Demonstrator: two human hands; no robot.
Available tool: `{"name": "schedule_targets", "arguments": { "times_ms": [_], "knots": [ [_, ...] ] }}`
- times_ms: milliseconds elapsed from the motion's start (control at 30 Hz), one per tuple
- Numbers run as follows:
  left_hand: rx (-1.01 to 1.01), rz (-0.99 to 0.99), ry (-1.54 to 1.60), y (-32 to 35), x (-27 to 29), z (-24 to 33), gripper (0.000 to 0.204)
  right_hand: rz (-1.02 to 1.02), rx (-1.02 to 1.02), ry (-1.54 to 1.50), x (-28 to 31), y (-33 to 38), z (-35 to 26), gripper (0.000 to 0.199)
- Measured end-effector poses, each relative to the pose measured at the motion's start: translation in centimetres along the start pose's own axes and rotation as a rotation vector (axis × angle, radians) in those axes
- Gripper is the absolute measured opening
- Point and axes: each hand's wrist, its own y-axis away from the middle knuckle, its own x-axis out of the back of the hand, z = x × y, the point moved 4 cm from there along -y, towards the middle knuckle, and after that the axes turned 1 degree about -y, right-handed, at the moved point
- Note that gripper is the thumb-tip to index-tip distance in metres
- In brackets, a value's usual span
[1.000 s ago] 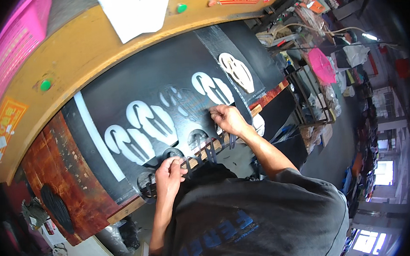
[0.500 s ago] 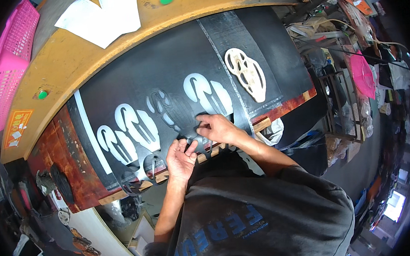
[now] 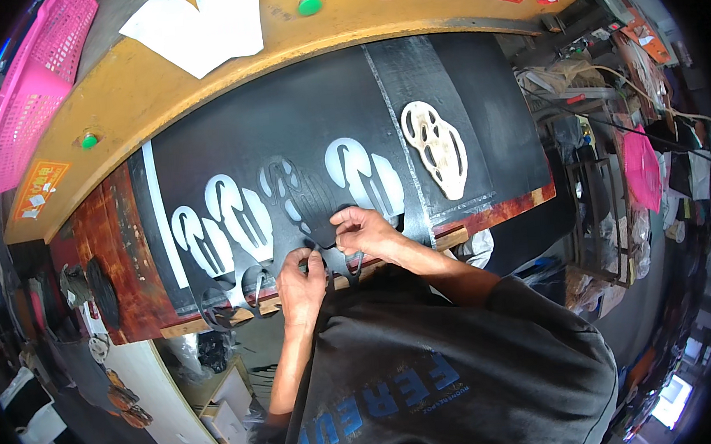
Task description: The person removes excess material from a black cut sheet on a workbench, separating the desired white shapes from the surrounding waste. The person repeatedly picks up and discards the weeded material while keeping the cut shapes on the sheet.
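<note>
A black sheet (image 3: 265,104) lies on the work surface, with several pale cut-out shapes (image 3: 238,218) in it. Between these cut-outs is a black cut piece (image 3: 308,196) with slots. At its lower end my right hand (image 3: 364,231) pinches the black material, thumb against fingers. My left hand (image 3: 300,285) is beside it at the sheet's near edge, thumb and fingers also closed on the black material. Thin black strips of the sheet hang over the edge below my hands. To the right rests an off-white slotted cutting die (image 3: 435,149).
Across the back runs a yellow machine beam (image 3: 277,46) with green buttons (image 3: 309,6) and white paper (image 3: 194,35). A pink basket (image 3: 30,100) stands at far left. A wooden strip (image 3: 447,239) edges the table's near side. At right is a metal rack (image 3: 589,197).
My left hand has turned from a palm-up, loosely curled pose to a pinch at the sheet's edge. My right hand stays near the cut piece's lower end. The whole view has shifted slightly.
</note>
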Motion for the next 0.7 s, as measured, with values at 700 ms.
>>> {"name": "schedule_targets", "arguments": {
  "times_ms": [700],
  "knots": [
    [0.363, -0.439, 0.935, -4.6, -4.6, -0.3, 0.017, -0.258, 0.314, 0.927, 2.1, -3.0, -7.0, 0.042]
  ]
}}
